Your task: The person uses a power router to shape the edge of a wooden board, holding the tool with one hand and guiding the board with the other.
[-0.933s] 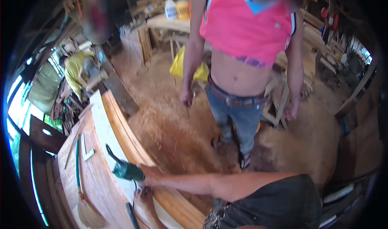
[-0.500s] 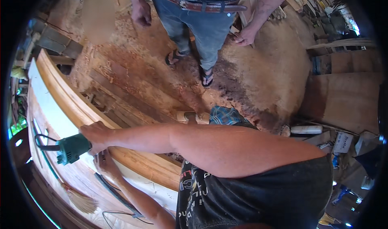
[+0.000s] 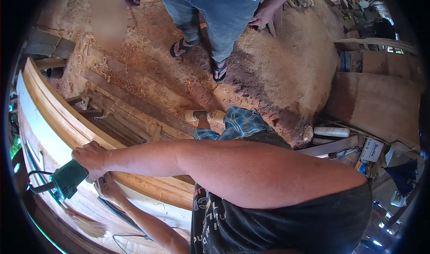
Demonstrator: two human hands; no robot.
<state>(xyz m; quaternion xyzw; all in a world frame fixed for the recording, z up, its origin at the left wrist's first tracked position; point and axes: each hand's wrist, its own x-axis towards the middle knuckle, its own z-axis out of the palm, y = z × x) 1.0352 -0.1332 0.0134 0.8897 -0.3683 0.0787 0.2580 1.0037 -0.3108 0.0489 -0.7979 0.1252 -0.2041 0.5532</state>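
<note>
A green corded power tool (image 3: 70, 178) stands at the edge of a long, curved wooden piece (image 3: 148, 184) with a stepped, moulded rim. My right hand (image 3: 92, 160) is wrapped round its body, and the arm reaches in from the right. Just below, my left hand (image 3: 109, 189) is closed at the tool's lower part, against the wood edge; what its fingers grip is partly hidden. The tool's working end cannot be seen behind my hands. A black cord (image 3: 36, 175) loops out of its far end, over the pale surface.
A straw brush (image 3: 89, 225) and a dark cable (image 3: 123, 216) lie on the pale wood. Across from me a co-worker in jeans (image 3: 215, 23) and sandals stands on the shavings-strewn floor (image 3: 148, 75). Timber pieces (image 3: 130, 101) lie beyond the curved piece; a box (image 3: 371, 150) and clutter sit right.
The view has shifted, so the curved piece, tool and hands appear farther left and more of my checked shorts shows. Both hands stay at the tool.
</note>
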